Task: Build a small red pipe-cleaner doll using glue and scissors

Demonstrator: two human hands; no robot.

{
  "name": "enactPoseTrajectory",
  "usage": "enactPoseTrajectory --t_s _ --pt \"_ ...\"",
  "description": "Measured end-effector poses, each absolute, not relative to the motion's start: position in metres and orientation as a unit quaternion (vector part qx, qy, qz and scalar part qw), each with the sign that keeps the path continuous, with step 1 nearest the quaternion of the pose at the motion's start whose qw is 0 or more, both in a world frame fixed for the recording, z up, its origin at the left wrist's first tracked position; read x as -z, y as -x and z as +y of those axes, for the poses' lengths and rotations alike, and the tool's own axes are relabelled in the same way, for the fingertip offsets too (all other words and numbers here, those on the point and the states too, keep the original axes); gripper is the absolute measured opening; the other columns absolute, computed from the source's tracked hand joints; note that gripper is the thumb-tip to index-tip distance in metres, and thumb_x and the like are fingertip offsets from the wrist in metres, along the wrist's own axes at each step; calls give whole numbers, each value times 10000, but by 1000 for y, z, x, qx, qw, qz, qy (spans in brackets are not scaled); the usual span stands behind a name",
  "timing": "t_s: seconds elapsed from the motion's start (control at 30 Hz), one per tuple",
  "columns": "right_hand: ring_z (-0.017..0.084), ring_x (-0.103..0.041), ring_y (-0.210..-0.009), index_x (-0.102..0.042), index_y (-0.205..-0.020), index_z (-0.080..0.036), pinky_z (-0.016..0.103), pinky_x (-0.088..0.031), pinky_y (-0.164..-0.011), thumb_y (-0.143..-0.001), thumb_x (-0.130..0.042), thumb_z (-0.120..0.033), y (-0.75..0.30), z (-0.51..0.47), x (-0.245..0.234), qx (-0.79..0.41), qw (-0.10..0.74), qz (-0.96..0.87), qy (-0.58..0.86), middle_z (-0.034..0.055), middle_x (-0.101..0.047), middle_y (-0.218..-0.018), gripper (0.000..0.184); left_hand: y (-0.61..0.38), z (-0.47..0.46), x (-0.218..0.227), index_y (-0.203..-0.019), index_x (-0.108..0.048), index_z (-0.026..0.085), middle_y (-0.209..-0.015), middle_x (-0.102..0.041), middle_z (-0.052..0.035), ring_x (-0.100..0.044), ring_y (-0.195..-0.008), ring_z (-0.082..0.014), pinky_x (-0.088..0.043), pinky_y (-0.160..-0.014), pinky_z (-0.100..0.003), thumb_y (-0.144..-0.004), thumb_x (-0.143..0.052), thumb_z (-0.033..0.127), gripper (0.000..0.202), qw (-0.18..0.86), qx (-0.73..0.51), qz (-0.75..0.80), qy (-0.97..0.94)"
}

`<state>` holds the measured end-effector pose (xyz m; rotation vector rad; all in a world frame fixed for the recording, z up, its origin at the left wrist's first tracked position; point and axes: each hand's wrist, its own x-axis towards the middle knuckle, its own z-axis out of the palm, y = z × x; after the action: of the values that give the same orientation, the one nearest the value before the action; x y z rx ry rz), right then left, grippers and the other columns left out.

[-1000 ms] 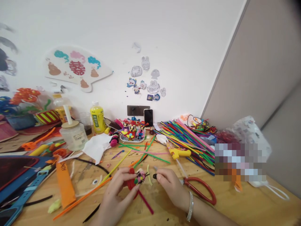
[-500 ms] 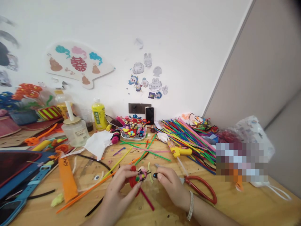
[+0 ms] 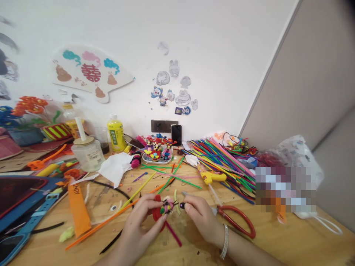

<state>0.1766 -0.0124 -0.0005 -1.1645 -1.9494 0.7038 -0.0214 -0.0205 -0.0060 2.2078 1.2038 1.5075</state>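
My left hand (image 3: 140, 218) grips a small figure made of fuzzy pipe cleaners (image 3: 168, 207), in pink, black and green, with a red fuzzy part (image 3: 157, 212) beneath it. A dark pink stem (image 3: 173, 234) hangs down from the bundle. Between the thumb and fingertips of my right hand (image 3: 201, 218) is a small black bead (image 3: 182, 205), held right beside the figure. I cannot tell whether the two touch. A thin yellow-green strand (image 3: 175, 202) stands just behind them. My fingers hide part of the figure.
Red-handled scissors (image 3: 235, 221) lie by my right wrist, and a yellow glue gun (image 3: 213, 177) lies beyond them. A heap of coloured sticks (image 3: 222, 166) fills the back right. Loose orange sticks (image 3: 100, 223), a white tissue (image 3: 115, 168) and a tray of small figures (image 3: 156, 157) surround my hands.
The black bead has drawn a little closer to the figure. Both hands stay in nearly the same place, and the whole scene sits slightly higher in the view.
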Motion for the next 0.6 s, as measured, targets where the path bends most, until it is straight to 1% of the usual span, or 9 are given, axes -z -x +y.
enactPoseTrajectory --t_s 0.1,0.23,0.4,0.5,0.6 --pt "121 -382 -574 -312 -569 -206 242 -268 -532 -818 -356 -257 -177 -12 1 -278 374 -757 457 -41 -364 -570 258 22 -20 6 -850 -604 234 -861 -628 -48 -630 -864 -191 -542 -710 -263 -705 -620 186 154 103 -510 404 -752" --pt "115 -348 -540 -278 -551 -209 243 -246 -511 -799 -379 -270 -177 -11 0 -272 376 -750 472 -49 -328 -548 274 23 -19 9 -868 -605 235 -909 -627 -60 -622 -901 -202 -540 -732 -283 -707 -621 194 167 105 -501 418 -750" --pt "109 -337 -531 -278 -542 -208 241 -242 -502 -783 -392 -259 -177 -10 1 -272 376 -747 475 -55 -315 -535 272 23 -19 10 -861 -616 236 -905 -631 -62 -619 -908 -204 -540 -743 -289 -702 -626 190 166 121 -507 417 -745" --pt "106 -328 -531 -272 -541 -207 240 -244 -501 -787 -394 -262 -177 -9 2 -285 385 -738 474 -56 -307 -538 280 23 -18 10 -885 -624 246 -939 -634 -61 -605 -949 -200 -530 -785 -294 -713 -624 192 180 167 -509 411 -738" --pt "106 -321 -526 -270 -547 -210 241 -242 -495 -809 -373 -282 -179 -6 3 -293 398 -725 479 -57 -295 -538 291 22 -15 12 -917 -621 242 -984 -641 -62 -601 -980 -200 -511 -842 -318 -735 -608 224 183 253 -522 415 -701"
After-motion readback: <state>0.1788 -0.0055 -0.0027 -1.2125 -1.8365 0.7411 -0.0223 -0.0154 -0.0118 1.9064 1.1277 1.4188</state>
